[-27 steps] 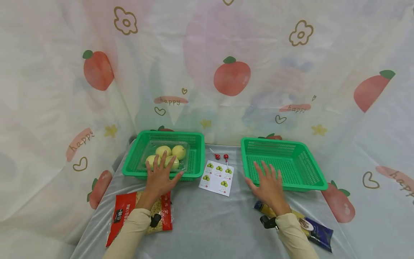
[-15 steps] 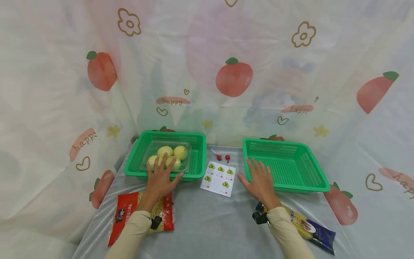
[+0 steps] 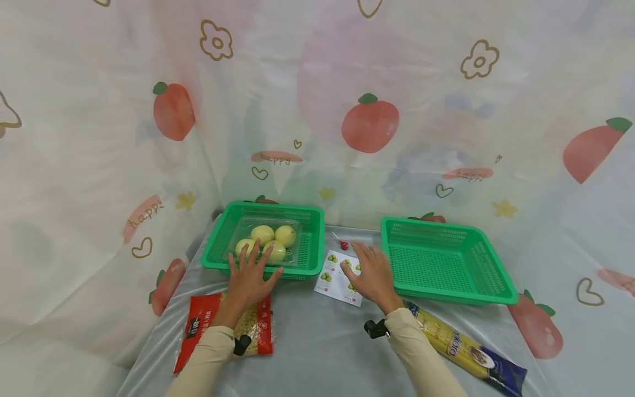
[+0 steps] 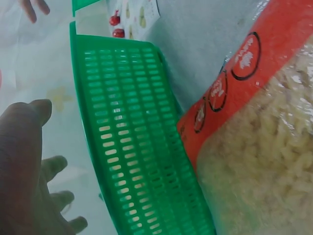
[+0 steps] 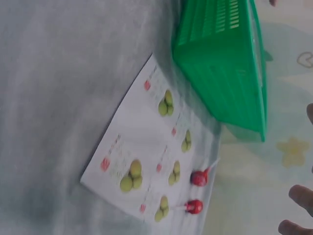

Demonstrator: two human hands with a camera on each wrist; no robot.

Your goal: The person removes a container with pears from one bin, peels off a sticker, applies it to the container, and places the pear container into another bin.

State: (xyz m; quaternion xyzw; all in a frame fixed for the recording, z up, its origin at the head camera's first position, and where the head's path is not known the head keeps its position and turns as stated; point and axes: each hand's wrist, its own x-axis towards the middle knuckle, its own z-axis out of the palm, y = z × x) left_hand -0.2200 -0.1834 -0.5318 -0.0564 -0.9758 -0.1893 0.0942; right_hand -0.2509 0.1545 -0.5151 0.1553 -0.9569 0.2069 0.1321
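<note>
Nearest the camera: one red pasta bag (image 3: 225, 331) under the left forearm and one blue-ended spaghetti pack (image 3: 463, 350) beside the right forearm, its long axis running diagonally from near the wrist toward the near right. Left hand (image 3: 249, 278) is flat, fingers spread and straight, gripping nothing; fingertips reach over the front rim of the left green basket (image 3: 216, 251) and look to be on the clear fruit tray (image 3: 268, 242), though contact is hard to confirm from the head view. Right hand (image 3: 372, 274) is also flat with fingers extended, holding nothing, lying over the right part of the sticker sheet (image 3: 333, 279); the sheet sits under and to the left of the fingers, on the table between the two baskets. One sheet, six fruit stickers counted in the right wrist view (image 5: 149, 166), long axis running near-to-far, slightly tilted. Just beyond it lie two red lollipops (image 5: 195, 192), side by side, sticks pointing away from the sheet; head view shows only one past the fingertips. Two green baskets in total: the left holds the one tray with four yellow-green fruits, and the right green basket (image 3: 448, 263) sits just right of the right hand.
</note>
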